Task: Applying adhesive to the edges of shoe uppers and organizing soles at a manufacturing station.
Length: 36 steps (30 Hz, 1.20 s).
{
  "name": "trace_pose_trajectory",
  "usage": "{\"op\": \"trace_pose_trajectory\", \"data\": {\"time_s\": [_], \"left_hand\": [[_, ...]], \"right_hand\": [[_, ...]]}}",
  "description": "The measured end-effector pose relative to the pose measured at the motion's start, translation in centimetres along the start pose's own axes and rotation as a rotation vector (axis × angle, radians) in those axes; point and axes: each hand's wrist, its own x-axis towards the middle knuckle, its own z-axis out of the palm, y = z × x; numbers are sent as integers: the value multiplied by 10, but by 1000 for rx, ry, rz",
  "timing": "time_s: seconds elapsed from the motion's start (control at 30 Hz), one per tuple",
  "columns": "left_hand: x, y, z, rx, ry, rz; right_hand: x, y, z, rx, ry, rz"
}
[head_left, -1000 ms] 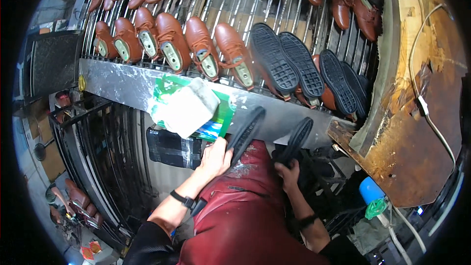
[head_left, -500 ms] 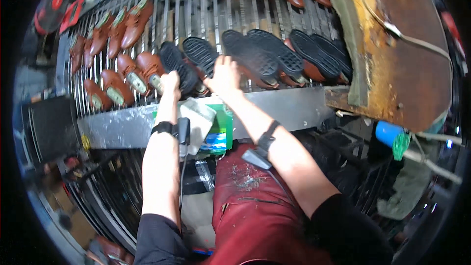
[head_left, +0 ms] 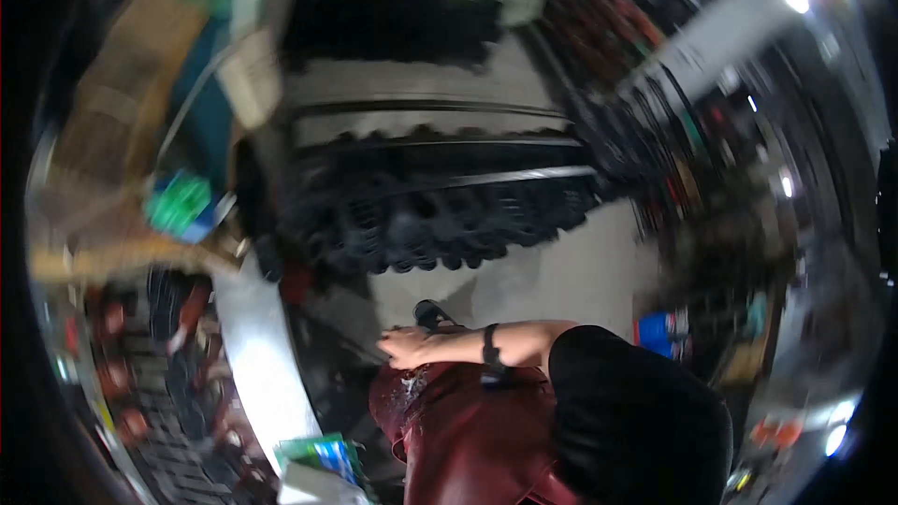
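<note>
My right hand (head_left: 407,348) hangs low in front of the dark red apron (head_left: 477,430), near its stained patch. Motion blur smears the fingers, and I make out nothing held in them. A dark band with a small box (head_left: 493,369) is strapped to the right forearm. Beyond the hand, a dark shoe (head_left: 430,311) shows on the floor. My left hand is out of view. Off to the left, blurred brown shoes (head_left: 114,379) and black soles (head_left: 182,388) lie on the slatted rack, past its bright metal edge (head_left: 257,355).
Ahead stands a rack with rows of black soles (head_left: 421,229) over a grey floor (head_left: 561,271). A green bundle (head_left: 180,203) hangs at the left. A green packet (head_left: 323,454) lies by the metal edge. Blue boxes (head_left: 662,332) stand to the right.
The view has swung right, away from the slatted rack. Both hands have left the black-soled shoes; the right is now low by the apron, and the left has gone out of view.
</note>
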Motion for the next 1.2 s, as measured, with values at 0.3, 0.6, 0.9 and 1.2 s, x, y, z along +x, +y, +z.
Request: {"op": "trace_pose_trajectory", "data": {"time_s": [0.3,0.6,0.9,1.2], "left_hand": [[-24,426,304,-813,-239,-197],[-294,987,613,-536,-1332,541],[-444,1201,828,-840,-1222,-236],[-401,1189,739,-910,-1433,-281]], "right_hand": [[-306,414,76,963,899,748],[-537,711,-148,1152,2140,870],[-563,787,-244,1538,2105,501],[-590,596,-138,1956,1751,-145]]}}
